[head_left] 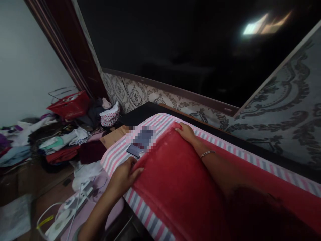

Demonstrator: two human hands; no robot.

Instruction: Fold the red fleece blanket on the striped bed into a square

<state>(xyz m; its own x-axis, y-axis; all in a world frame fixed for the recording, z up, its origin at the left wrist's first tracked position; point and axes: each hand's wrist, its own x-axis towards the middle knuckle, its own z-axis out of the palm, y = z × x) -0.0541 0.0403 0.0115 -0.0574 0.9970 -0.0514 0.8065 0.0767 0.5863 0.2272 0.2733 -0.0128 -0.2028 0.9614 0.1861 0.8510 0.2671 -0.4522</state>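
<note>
pixelated patch, red cloth cut off
</note>
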